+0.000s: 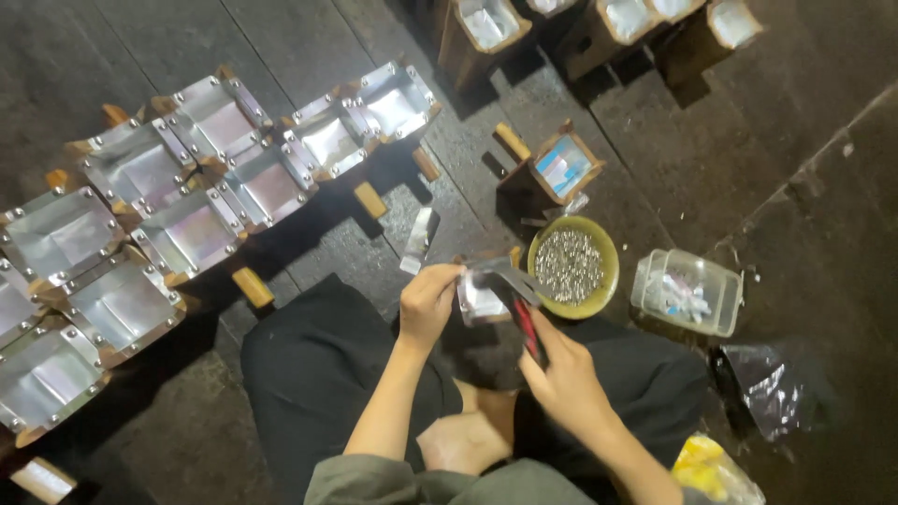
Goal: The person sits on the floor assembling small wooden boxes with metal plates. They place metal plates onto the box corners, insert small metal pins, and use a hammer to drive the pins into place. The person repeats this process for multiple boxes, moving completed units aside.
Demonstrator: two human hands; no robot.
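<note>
While I look down from the head camera, my left hand [428, 301] pinches the edge of a small foil-lined wooden box [482, 297] held over my lap, its fingers pressed together on the lining. My right hand [561, 379] is closed around a red-handled tool [526, 323] whose head rests at the box's rim. I judge the step to be fastening the foil to the frame; the next move calls for a stud placed squarely at the rim while the box is held steady. At one o'clock from the box sits a yellow bowl [606, 245] full of small silvery studs. At three o'clock a clear plastic tub [725, 304] holds pale scraps I cannot identify. Finished foil-lined boxes [192, 234] are packed together on the floor at ten o'clock.
</note>
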